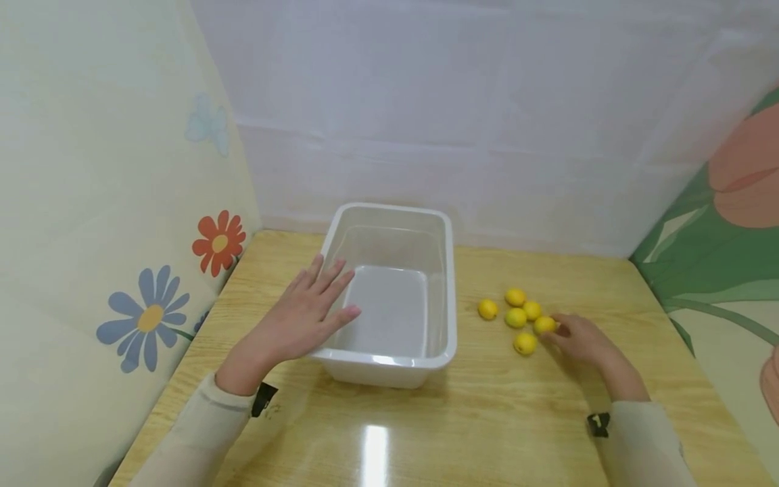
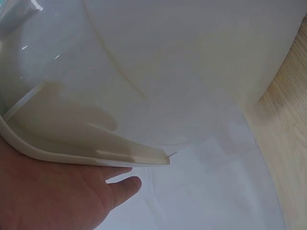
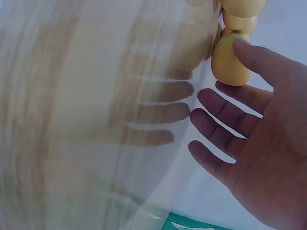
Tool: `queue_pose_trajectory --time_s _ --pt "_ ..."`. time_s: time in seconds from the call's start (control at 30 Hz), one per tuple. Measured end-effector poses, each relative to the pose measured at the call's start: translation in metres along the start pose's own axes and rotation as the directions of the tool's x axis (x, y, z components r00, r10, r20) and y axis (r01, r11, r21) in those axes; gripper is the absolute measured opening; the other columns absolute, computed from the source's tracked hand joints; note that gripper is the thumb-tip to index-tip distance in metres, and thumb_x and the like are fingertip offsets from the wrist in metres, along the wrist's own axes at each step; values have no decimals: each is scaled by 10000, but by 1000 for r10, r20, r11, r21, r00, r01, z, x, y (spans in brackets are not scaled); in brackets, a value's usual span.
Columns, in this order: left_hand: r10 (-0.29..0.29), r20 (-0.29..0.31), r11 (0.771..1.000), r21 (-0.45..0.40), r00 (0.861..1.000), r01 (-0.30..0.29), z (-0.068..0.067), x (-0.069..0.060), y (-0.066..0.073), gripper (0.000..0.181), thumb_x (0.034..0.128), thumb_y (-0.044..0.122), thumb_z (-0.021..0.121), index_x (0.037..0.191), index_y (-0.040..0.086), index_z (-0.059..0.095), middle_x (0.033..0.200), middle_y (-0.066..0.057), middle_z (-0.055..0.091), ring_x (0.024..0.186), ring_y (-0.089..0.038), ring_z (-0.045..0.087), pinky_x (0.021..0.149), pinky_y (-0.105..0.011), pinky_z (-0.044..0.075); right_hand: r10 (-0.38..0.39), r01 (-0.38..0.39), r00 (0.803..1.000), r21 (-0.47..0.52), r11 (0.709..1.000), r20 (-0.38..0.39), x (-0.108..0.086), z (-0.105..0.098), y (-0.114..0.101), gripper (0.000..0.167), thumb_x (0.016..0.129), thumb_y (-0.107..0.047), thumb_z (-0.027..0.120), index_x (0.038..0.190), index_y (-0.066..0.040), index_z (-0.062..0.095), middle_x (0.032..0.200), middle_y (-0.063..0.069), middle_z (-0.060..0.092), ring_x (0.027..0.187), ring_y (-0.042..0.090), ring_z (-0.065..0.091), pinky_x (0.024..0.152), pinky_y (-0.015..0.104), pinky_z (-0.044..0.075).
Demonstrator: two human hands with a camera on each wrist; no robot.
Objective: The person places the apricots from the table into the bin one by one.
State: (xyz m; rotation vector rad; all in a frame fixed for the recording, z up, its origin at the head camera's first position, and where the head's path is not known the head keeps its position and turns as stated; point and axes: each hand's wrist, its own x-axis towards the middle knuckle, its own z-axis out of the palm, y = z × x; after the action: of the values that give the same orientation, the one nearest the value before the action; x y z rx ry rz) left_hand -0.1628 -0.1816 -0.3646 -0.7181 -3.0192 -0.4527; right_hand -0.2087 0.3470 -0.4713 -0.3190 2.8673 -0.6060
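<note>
A white plastic tub (image 1: pixel 389 362) stands on the wooden table. My left hand (image 1: pixel 307 314), fingers spread, rests on the tub's left rim near its front corner; the left wrist view shows that hand (image 2: pixel 53 196) along the outer side of the rim. To the right of the tub, my right hand (image 1: pixel 584 338) has thumb and index finger on either side of a yellow lemon (image 1: pixel 544 325) at the right of a small group. That lemon (image 3: pixel 231 60) sits between thumb and index finger in the right wrist view, the other fingers of the hand (image 3: pixel 259 129) loosely extended.
Several other lemons (image 1: pixel 515 318) lie close together on the table, with one lemon (image 1: pixel 487 309) slightly apart toward the tub. A white cloth wall (image 1: pixel 395 101) closes the back, and printed flower panels (image 1: pixel 149 318) flank the left and right sides.
</note>
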Motion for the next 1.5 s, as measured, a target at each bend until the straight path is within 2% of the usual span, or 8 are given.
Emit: queue_pose_trajectory --time_s 0.17,0.4,0.73,0.93,1.07,1.27,1.5 --pt "5 0 1000 5 1000 -5 0 -1 0 741 1048 589 381 1622 142 239 1703 -72 87 1557 -392 -34 1232 -603 67 13 -13 1000 7 1000 14 -4 -3 -2 539 1000 -317 645 1330 101 557 977 161 687 854 271 632 763 500 539" --pt "18 -9 1000 8 1000 -18 1 0 0 740 1046 584 395 1622 145 240 1704 -69 88 1556 -397 -29 1230 -608 79 31 -31 1000 12 999 2 -15 -13 -13 635 1006 -367 631 1393 119 498 1077 231 681 954 338 646 824 551 529" --pt "22 -14 1000 4 1000 -22 0 0 1 743 1043 577 416 1620 141 245 1704 -73 95 1553 -413 -20 1225 -614 110 -31 32 998 6 999 -50 -23 -26 -36 589 1009 -348 634 1393 85 523 1106 238 677 1022 398 638 848 581 518" --pt "18 -11 1000 1 1000 -18 0 1 1 749 1041 593 403 1625 158 231 1705 -60 87 1555 -408 -24 1221 -622 112 -48 48 998 12 999 -49 -26 -36 -58 603 1016 -393 613 1417 49 517 1192 245 663 1097 424 620 887 606 506" --pt "18 -16 1000 2 1000 -18 1 1 -1 750 1040 600 398 1626 163 232 1706 -58 89 1555 -408 -25 1223 -619 111 -86 88 994 23 996 -72 -24 -43 -74 611 1019 -418 602 1439 16 510 1199 215 665 1110 409 616 903 607 499" --pt "14 -23 1000 8 1000 -14 2 0 -3 749 1038 603 396 1623 160 243 1704 -70 107 1553 -417 -16 1223 -617 113 -134 138 986 39 990 -96 -13 -54 -104 646 1019 -451 589 1486 -21 471 1219 179 662 1146 394 606 960 612 471" --pt "15 -26 1000 2 1000 -15 1 0 -2 737 1040 586 414 1618 155 262 1701 -79 125 1551 -424 -8 1222 -619 110 -210 218 972 62 974 -106 3 -59 -141 597 1011 -451 603 1473 -84 507 1223 111 666 1134 328 607 979 578 480"
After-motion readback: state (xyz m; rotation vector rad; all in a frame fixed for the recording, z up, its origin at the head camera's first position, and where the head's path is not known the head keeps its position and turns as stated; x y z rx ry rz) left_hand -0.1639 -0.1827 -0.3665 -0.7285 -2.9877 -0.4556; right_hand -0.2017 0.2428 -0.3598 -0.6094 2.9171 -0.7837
